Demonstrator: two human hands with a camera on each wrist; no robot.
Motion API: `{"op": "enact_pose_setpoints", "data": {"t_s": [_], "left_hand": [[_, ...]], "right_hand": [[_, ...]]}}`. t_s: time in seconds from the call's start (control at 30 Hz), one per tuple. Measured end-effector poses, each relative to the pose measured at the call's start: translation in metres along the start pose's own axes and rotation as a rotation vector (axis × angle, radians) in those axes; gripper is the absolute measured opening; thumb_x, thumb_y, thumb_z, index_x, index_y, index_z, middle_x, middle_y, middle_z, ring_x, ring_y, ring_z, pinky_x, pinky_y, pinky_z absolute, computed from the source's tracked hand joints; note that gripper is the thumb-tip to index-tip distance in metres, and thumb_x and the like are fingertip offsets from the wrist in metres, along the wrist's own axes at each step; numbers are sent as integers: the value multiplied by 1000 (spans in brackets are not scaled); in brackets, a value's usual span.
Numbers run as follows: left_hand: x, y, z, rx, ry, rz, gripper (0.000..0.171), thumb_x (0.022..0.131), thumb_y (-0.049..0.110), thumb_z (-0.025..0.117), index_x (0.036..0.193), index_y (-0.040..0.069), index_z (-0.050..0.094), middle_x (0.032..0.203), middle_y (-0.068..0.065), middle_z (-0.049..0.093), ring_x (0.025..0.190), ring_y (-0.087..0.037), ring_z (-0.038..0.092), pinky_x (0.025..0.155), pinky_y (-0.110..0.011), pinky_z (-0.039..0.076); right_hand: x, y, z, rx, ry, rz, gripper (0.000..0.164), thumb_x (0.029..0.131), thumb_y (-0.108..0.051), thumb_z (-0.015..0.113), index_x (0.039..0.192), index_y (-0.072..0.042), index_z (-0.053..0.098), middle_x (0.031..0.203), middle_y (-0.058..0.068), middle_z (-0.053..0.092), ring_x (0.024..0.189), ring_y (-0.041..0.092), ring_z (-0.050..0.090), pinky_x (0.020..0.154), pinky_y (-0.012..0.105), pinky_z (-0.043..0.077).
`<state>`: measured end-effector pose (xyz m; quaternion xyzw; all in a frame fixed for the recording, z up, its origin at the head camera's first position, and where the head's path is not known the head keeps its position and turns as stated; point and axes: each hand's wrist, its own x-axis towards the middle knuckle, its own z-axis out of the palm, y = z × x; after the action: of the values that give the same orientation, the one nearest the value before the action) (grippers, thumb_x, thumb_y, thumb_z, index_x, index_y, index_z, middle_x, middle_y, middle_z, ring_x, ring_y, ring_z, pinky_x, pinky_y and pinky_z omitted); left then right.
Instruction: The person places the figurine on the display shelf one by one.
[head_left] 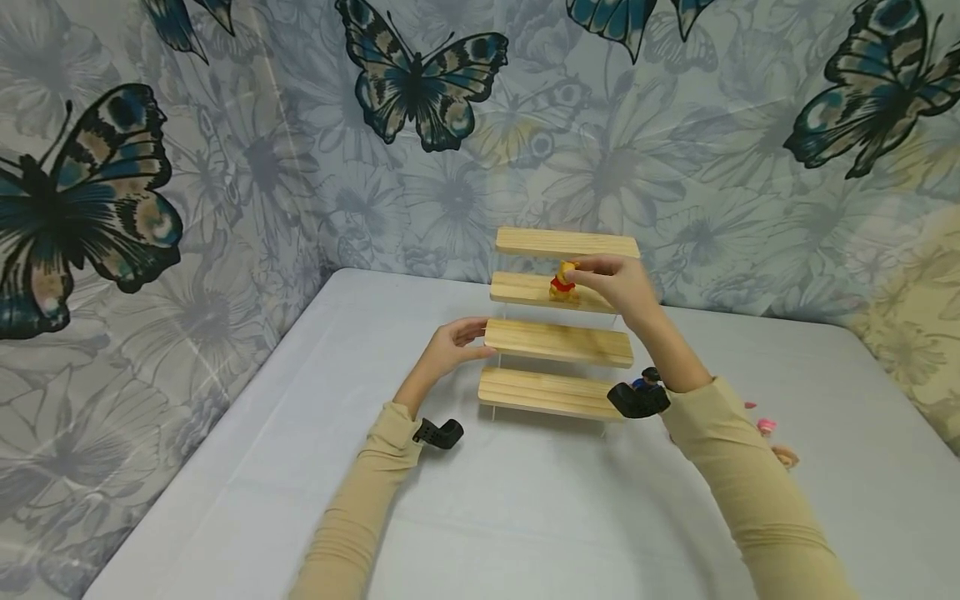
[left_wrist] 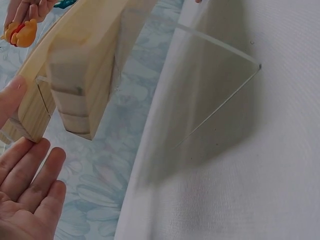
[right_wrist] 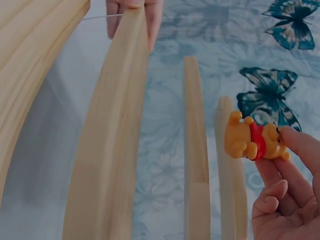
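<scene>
A four-tier stand of pale wooden planks (head_left: 558, 342) with thin clear supports rises from the table. My right hand (head_left: 618, 287) pinches a small yellow bear figurine (head_left: 562, 283) in a red shirt by its head, between thumb and fingertips. In the head view the bear appears over the second plank from the top; whether its feet touch the wood, I cannot tell. In the right wrist view the figurine (right_wrist: 250, 139) lies sideways across the picture. My left hand (head_left: 450, 346) grips the left end of the second-lowest plank (left_wrist: 32, 112), thumb on one face, fingers on the other.
Small items lie by my right forearm: a pink piece (head_left: 766, 427) and a tan piece (head_left: 785, 456). A dark and blue object (head_left: 649, 377) shows behind the right wrist camera (head_left: 639, 400). Butterfly-print fabric (head_left: 420, 79) hangs behind the white table (head_left: 480, 508).
</scene>
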<state>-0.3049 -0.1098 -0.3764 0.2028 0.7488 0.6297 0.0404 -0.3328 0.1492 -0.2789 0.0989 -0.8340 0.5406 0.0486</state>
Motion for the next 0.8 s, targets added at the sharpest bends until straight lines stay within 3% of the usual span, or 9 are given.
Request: {"op": "enact_pose_setpoints", "data": {"t_s": [0.23,0.57,0.8], "left_hand": [[-1,0,-2,14,-9,3,55,80,7,68,128,-5,44,125,-20,47,115,-29,44,99,-37,33],[-1,0,-2,25,-3,10,55,79,6,69,127,-6,45,125,-19,48,114,-28,45,98,-32,34],[-2,2,-1,16,-11,14,54,80,3,67,128,-7,44,126,-21,46,115,-30,44,99,-35,34]], "right_hand": [[12,-7,8,7,-9,-11,44,77,-34,71,107,-2,65,102,3,62,99,19,50,84,38,41],[33,-21,15,7,-31,-19,45,79,-33,69,110,-2,63,107,8,60,106,23,47,91,43,37],[50,-27,22,5,-26,-66,46,80,-34,68,112,-2,63,111,11,59,108,20,47,89,38,41]]}}
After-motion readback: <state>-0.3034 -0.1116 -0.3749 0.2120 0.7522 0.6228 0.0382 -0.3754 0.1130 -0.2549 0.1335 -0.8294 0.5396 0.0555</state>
